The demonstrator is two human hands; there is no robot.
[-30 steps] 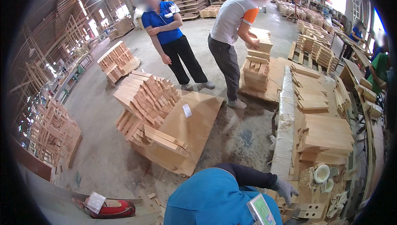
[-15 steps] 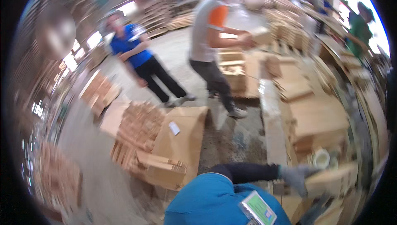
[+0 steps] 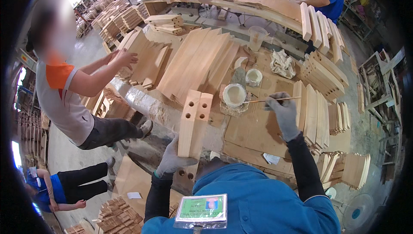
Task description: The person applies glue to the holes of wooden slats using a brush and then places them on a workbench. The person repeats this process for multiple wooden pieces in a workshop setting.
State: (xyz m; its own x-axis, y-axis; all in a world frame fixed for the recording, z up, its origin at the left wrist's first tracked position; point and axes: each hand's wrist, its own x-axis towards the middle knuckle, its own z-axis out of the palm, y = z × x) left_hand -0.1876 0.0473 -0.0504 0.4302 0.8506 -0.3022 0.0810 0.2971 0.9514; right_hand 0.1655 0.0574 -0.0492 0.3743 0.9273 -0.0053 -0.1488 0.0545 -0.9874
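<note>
Far left, low: one person in a blue shirt point(image 3: 41, 186) and black trousers, standing well apart from the bench

Left: one co-worker in a pale shirt with an orange sleeve point(image 3: 60, 76), hands out beside some leaning boards point(image 3: 150, 64); whether they touch, I cannot tell

Left of middle: the person's left hand point(image 3: 173, 160), grey glove, closed around the lower part of a pair of drilled wooden bars point(image 3: 189, 126), a hold that leaves the upper holes uncovered; the bars slant up at the bench's near side, and whether they rest on it I cannot tell

Behind these: one broad stack of pale boards point(image 3: 195, 62), overlapped, probably to save room

Middle: one white pot point(image 3: 235, 95) with pale stuff inside, set between the two hands, likely for easy reach; one smaller pot point(image 3: 254, 77) just beside; one clear cup point(image 3: 257, 37) farther back; brown cardboard point(image 3: 245, 130) beneath the pots, presumably against drips

Right of middle: one thin stick point(image 3: 259, 101), its end at the pot's rim; the right hand point(image 3: 282, 112), grey glove, narrowed to a pinch on it, likely for fine control

Beyond: one crumpled rag point(image 3: 282, 64), probably kept handy for wiping

Right: several boards on edge point(image 3: 316, 113), near the right hand
</note>
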